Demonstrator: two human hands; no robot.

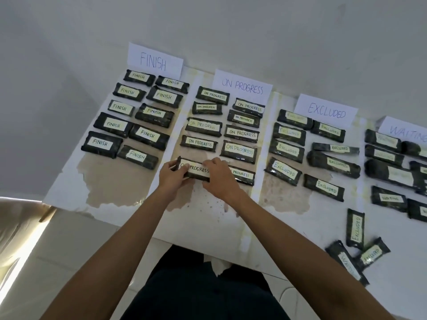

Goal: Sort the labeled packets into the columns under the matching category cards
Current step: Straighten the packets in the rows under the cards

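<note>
Label of ON PROGRESS packet [197,171] partly under fingers [208,164]; WAITING card [403,129] cropped at right

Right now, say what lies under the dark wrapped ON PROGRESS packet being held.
Stained white tabletop shows around the packet; directly beneath is hidden by it, left hand and right hand.

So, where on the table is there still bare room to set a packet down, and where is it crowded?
Bare: the table below the lowest FINISH packet, the front strip nearer than the held ON PROGRESS packet, and below the lowest EXCLUDED packet. Crowded: the WAITING column and the loose pile front right.
</note>
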